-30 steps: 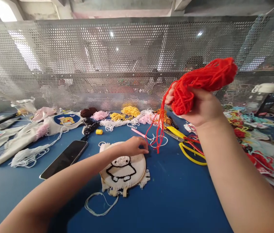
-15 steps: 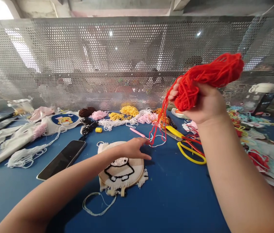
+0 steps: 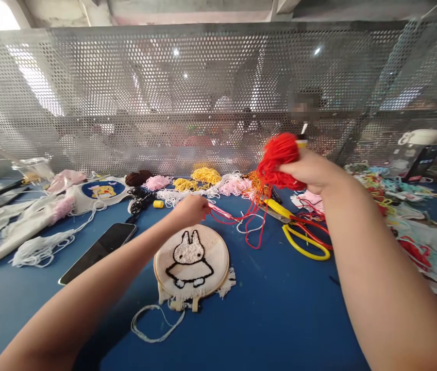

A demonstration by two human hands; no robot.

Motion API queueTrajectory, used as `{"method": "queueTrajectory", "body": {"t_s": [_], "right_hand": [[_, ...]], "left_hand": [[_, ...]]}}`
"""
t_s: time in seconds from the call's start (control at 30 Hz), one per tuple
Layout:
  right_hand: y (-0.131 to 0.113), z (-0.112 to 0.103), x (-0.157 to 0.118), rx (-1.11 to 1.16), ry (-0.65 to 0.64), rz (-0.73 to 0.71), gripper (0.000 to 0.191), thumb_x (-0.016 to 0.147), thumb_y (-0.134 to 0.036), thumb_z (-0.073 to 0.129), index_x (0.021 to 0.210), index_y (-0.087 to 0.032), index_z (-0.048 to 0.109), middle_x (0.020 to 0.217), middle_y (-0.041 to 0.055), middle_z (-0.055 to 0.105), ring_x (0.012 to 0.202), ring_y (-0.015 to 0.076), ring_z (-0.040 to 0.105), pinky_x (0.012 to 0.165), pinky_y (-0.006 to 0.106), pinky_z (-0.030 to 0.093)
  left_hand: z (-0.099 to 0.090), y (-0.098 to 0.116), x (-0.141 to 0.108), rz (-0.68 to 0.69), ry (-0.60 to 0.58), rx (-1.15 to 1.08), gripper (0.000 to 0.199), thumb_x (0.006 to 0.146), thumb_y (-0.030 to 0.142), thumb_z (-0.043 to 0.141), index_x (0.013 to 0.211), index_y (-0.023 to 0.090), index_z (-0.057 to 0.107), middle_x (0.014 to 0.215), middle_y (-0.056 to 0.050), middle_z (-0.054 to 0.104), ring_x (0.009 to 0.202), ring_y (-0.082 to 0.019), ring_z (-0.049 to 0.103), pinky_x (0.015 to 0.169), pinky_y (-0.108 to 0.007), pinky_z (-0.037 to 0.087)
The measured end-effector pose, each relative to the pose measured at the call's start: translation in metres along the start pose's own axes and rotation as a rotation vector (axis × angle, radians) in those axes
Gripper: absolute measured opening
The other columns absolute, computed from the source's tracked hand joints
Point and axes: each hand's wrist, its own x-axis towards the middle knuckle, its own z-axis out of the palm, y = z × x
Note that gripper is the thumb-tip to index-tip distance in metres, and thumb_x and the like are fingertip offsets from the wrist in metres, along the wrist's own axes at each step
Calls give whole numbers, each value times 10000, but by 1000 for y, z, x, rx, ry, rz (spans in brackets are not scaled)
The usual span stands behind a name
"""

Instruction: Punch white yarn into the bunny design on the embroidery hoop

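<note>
My right hand (image 3: 311,170) is closed around a bundle of red yarn (image 3: 282,159), raised above the back of the table. Loose red strands hang from it onto the blue surface. My left hand (image 3: 194,210) is closed on a strand of that yarn, just beyond an embroidery hoop (image 3: 226,257). Beside its fingertips lies a pink-handled tool (image 3: 220,211). White cloth in the hoop shows a rabbit (image 3: 190,255) outlined in black, its head filled with pale loops. Yellow-handled scissors (image 3: 305,242) rest below my right hand.
A phone (image 3: 98,252) lies left of the hoop. Yellow, pink and white yarn piles (image 3: 206,176) line a perforated metal screen (image 3: 145,93). A bottle (image 3: 415,154) stands at the back right, near scattered yarn and cloth. A small yellow cap (image 3: 158,204) sits near black yarn.
My right hand has lowered the red bundle and moved it slightly left. My left hand has moved back and left, uncovering the rabbit, and has closed on a red strand.
</note>
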Motion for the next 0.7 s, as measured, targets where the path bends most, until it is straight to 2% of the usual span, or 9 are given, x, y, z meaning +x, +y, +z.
{"method": "queueTrajectory", "body": {"t_s": [0.07, 0.13, 0.23, 0.3, 0.37, 0.43, 0.5, 0.6, 0.7], "right_hand": [[14, 6, 4, -71, -43, 88, 141, 545, -143, 616, 659, -205, 562, 574, 7, 583, 512, 157, 535, 484, 310, 451], [25, 16, 7, -115, -33, 112, 111, 668, -221, 531, 776, -216, 557, 701, 32, 615, 591, 171, 567, 538, 336, 473], [36, 29, 9, -197, -43, 108, 227, 800, -302, 357, 962, -236, 501, 941, 58, 596, 774, 170, 583, 655, 358, 479], [43, 33, 8, -291, -75, 120, 274, 783, -324, 411, 1031, -224, 470, 1028, 78, 563, 876, 185, 562, 724, 365, 462], [49, 34, 7, -416, -115, 142, 366, 710, -304, 539, 1051, -192, 470, 1068, 104, 536, 966, 222, 519, 796, 377, 423], [54, 35, 7, -542, -190, 154, 380, 677, -279, 597, 1024, -160, 497, 1061, 112, 533, 984, 241, 498, 831, 392, 394], [57, 39, 5, -640, -308, 142, 289, 745, -286, 542, 998, -149, 515, 1037, 87, 535, 933, 203, 516, 807, 384, 410], [58, 55, 1, -730, -474, 81, 234, 830, -285, 425, 1015, -165, 504, 1046, 54, 518, 872, 144, 527, 747, 340, 447], [59, 77, -6, -793, -525, 7, 248, 827, -286, 431, 1034, -163, 493, 1060, 59, 510, 883, 151, 524, 747, 345, 448]], "left_hand": [[-22, -7, -2, -45, 77, 5, 184, 769, 260, 490, 688, 121, 579, 634, 3, 588, 562, -107, 539, 564, -266, 440], [-43, -8, -8, -96, 213, -7, 249, 727, 237, 478, 506, 151, 555, 460, 20, 536, 477, -113, 503, 510, -238, 390], [-65, -3, -18, -162, 447, -65, 251, 703, 290, 436, 526, 161, 559, 455, 14, 533, 481, -126, 493, 483, -235, 350], [-74, 1, -25, -172, 551, -134, 247, 695, 307, 419, 565, 151, 559, 492, 3, 546, 494, -121, 497, 478, -230, 351], [-77, 3, -30, -121, 634, -325, 211, 682, 276, 425, 563, 139, 532, 566, -18, 573, 556, -112, 526, 518, -224, 387], [-78, 5, -33, -47, 682, -538, 179, 671, 226, 426, 524, 139, 480, 644, -41, 595, 641, -105, 556, 599, -228, 427], [-78, 6, -34, 2, 681, -662, 198, 676, 197, 414, 484, 154, 412, 646, -46, 592, 665, -101, 571, 647, -244, 452], [-77, 7, -35, 30, 665, -683, 245, 733, 223, 373, 493, 178, 359, 574, -27, 557, 590, -93, 568, 628, -268, 483], [-77, 8, -38, 56, 709, -635, 232, 783, 270, 341, 599, 169, 438, 629, -39, 566, 566, -98, 564, 624, -294, 486]]}}
